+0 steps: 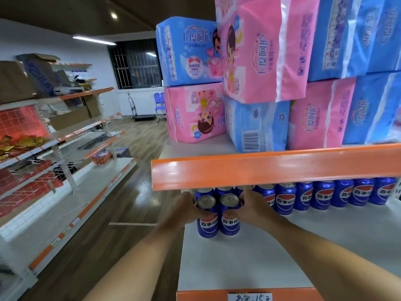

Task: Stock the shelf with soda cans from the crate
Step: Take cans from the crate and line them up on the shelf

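Two blue soda cans stand side by side on the white shelf at its left end. My left hand grips the left can from its left side. My right hand grips the right can from its right side. Both cans are upright and rest on the shelf board. Behind them a row of several blue cans runs along the back of the shelf to the right, partly hidden by the orange rail of the shelf above. No crate is in view.
Pink and blue soft packs are stacked on the upper shelf. An orange front rail with a handwritten price tag edges the can shelf. Across the wooden aisle floor stands another shelving unit with red goods.
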